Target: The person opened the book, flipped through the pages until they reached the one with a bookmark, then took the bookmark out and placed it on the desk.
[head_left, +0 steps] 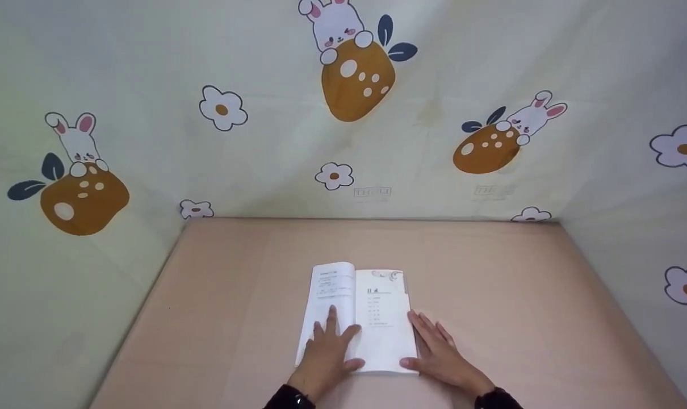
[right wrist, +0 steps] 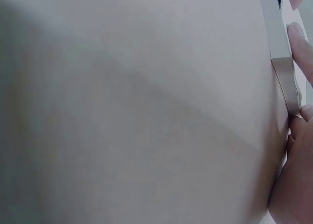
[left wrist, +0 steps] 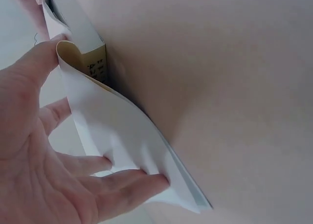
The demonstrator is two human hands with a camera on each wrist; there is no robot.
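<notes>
An open book [head_left: 383, 346] lies on the table, its left page [head_left: 335, 284] printed with lines of text and its right page showing a short list under a heading. My left hand [head_left: 326, 352] presses on the left side with fingers spread, the thumb near the fold. In the left wrist view the left leaves [left wrist: 102, 116] bow up beside the spine under that hand [left wrist: 29, 150]. At the right edge rests my right hand [head_left: 445, 355], its fingers straight along the side and its thumb on the lower right page. The right wrist view catches part of this hand [right wrist: 298, 170] beside the page block [right wrist: 287, 84].
The table [head_left: 235, 307] has a plain light-brown surface. Around its back and sides hangs pale cloth [head_left: 264, 165] printed with rabbits, fruit and flowers. Dark sleeve cuffs [head_left: 289, 397] show at the wrists.
</notes>
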